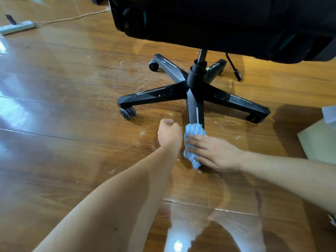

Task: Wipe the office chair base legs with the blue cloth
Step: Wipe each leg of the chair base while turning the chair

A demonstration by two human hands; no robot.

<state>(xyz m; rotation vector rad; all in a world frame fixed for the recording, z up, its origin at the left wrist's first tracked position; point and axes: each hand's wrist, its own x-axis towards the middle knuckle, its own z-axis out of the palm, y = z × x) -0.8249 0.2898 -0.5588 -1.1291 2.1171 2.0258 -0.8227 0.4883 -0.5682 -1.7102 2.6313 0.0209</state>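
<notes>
The fingers [195, 142] of the right hand [216, 153] are lying spread and flat over the blue cloth [192, 135], pressing it down onto the outer end of the nearest leg [195, 110] of the chair base, so the cloth is sitting bunched between the palm and that leg, close to the floor. The left hand [169, 133] is hovering just beside the cloth with its fingers curled loosely inward, holding nothing; whether it is touching the leg cannot be told. Judging by how things lie, the wiping is at an early stage: the nearest leg is being worked at its tip, while the left leg [152, 96] and the right leg [236, 100] are showing pale specks and smears along their tops, and the two far legs [171, 65] are looking dusty as well, so most of the base probably remains to be done. The wooden floor [72, 106] is glossy and reflecting light, with whitish crumbs and scuffs scattered around the base and near the hands. The dark seat [227, 20] is hanging over the column [197, 73]. Toward the far left corner of the floor a power strip [18, 27] is lying with its cord [72, 18] trailing, and a pale flat object [320, 140] is sitting at the right edge.
</notes>
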